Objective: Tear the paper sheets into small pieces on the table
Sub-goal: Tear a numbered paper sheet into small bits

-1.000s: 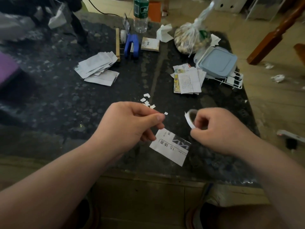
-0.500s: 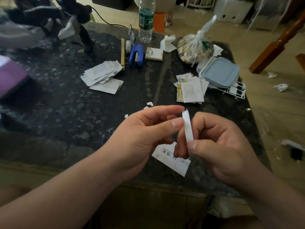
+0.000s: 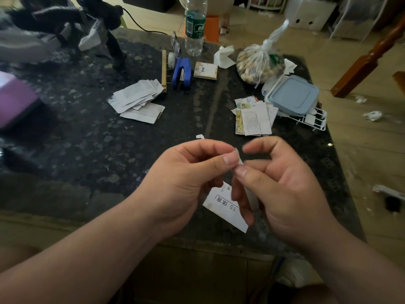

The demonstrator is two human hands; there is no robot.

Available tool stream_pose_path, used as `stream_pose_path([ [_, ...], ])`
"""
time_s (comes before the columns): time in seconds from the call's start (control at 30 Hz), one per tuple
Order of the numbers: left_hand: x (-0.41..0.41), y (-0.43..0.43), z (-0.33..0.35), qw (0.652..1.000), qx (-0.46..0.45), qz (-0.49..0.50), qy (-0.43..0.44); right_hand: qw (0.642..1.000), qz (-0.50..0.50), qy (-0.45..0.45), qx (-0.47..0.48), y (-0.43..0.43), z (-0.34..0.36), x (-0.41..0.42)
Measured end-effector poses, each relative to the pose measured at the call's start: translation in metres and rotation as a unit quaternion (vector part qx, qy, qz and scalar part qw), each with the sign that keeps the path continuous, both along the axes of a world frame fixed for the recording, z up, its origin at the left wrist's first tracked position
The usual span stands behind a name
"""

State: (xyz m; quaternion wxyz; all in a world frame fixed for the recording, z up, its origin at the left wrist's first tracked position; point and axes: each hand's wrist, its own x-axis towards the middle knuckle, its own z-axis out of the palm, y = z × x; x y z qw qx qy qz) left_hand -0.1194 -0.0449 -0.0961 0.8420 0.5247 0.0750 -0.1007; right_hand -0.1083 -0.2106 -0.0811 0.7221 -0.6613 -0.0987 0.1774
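Head view, both hands above the near edge of the table [image 3: 87, 150]. My left hand [image 3: 182, 183] pinches the top of a narrow paper strip [image 3: 240, 160] between thumb and forefinger. My right hand [image 3: 285, 194] pinches it just below, thumb beside thumb, the other fingers loosely curled. A printed sheet [image 3: 221, 205] lies flat beneath them. Likely faults: the thin strip slipping from so small a hold, or torn bits dropping past the table edge, since I work close to it.
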Motion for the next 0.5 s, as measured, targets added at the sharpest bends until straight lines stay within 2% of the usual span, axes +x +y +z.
stream_pose_path([
  [0.17,-0.0006,-0.0007,-0.0012,1.0,-0.015,0.003,-0.026,1.0,-0.019,0.0,-0.008,0.0077,0.0017,0.0009],
  [0.33,-0.0016,-0.0015,-0.0013,1.0,-0.006,0.019,-0.011,0.999,-0.045,0.021,-0.001,0.0108,-0.0015,0.0017],
  [0.5,-0.0029,-0.0051,-0.0016,0.999,-0.019,-0.004,-0.034,0.997,-0.062,0.04,0.001,0.0113,-0.0012,0.003],
])
